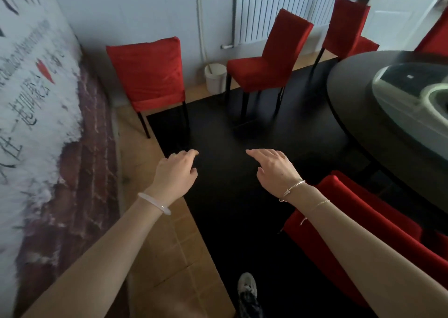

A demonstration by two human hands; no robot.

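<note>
Both my arms reach forward over a black floor mat [242,196]. My left hand [175,172] hangs palm down with loosely curled fingers and holds nothing; a pale bangle sits on its wrist. My right hand [274,167] is also palm down, fingers relaxed and spread, empty, with thin bracelets on the wrist. Neither hand touches anything. A red chair [148,75] stands ahead of my left hand, its back towards me.
Two more red chairs [266,58] [344,26] stand by a white radiator [286,9]. A round black table [358,104] with a glass turntable fills the right. Another red chair [351,220] is under my right arm. A white bin [214,77] stands by the wall. My shoe [247,291] is below.
</note>
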